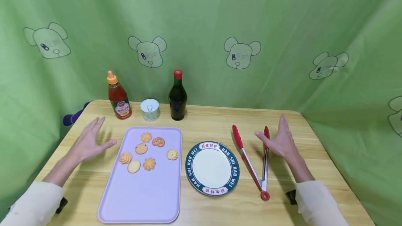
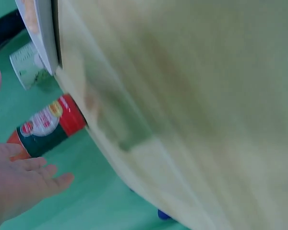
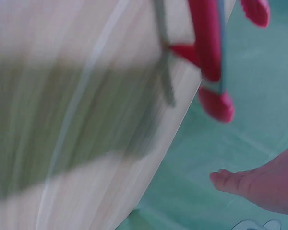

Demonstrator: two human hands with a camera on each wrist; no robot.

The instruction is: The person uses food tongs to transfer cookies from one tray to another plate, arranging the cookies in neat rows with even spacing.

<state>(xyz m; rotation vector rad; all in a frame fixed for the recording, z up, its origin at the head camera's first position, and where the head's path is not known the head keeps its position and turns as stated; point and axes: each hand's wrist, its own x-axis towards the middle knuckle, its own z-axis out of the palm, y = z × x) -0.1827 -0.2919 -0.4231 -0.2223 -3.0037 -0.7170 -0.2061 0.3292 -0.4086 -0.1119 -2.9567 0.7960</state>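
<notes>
My left hand (image 1: 89,143) hovers over the table left of the lilac tray (image 1: 141,198), fingers straight and thumb spread, holding nothing. Several cookies, among them a pretzel-shaped one (image 1: 158,142), lie on the upper part of that tray. On the right, my right hand (image 1: 280,141) is held above the table with extended fingers and nothing in its grasp. Beside and partly behind it lie red-handled metal tongs (image 1: 250,165), their arms spread apart. Between tray and tongs sits a round white plate (image 1: 211,168) with a dark teal lettered rim.
Along the back edge of the wooden table (image 1: 207,121) stand a red sauce bottle (image 1: 119,98) with an orange cap, a small tin can (image 1: 150,110) and a dark bottle (image 1: 177,97) with a red cap. A green curtain (image 1: 201,16) hangs behind.
</notes>
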